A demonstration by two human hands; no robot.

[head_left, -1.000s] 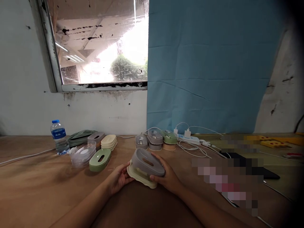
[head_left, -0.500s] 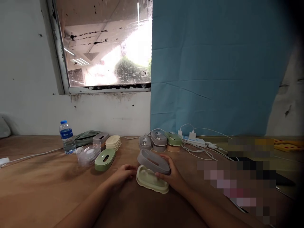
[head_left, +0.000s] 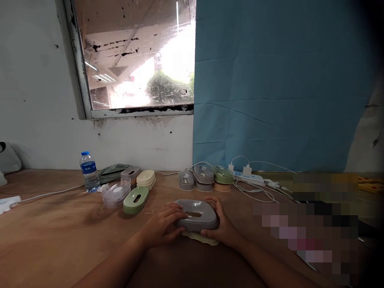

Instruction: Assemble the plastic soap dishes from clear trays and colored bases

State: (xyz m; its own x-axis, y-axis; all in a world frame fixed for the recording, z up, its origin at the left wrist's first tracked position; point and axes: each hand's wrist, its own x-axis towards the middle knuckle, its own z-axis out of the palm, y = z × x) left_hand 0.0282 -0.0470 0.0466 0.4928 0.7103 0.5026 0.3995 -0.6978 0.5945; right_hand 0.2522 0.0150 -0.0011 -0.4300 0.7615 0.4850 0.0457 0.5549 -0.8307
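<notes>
A grey oval plastic cover (head_left: 196, 207) with a slot in its top lies over a cream tray-like base (head_left: 202, 239), whose wavy front rim shows below it. My left hand (head_left: 168, 224) grips the cover's left end, fingers on top and thumb at the front side. Around the right end curls my right hand (head_left: 220, 222), its thumb on the front wall and fingers behind. Whether the cover is seated on the base cannot be made out.
Left of my hands are a green slotted cover (head_left: 136, 200), stacked cream bases (head_left: 146, 179), clear plastic pieces (head_left: 117, 193) and a water bottle (head_left: 89, 173). Behind stand several grey and green boxes (head_left: 203, 175). A power strip (head_left: 249, 178) with white cables (head_left: 255, 196) lies right.
The grey cover has come down from a tilt and levelled over the cream base. My left hand has moved right and taken hold of the cover's left end. The view shifted slightly.
</notes>
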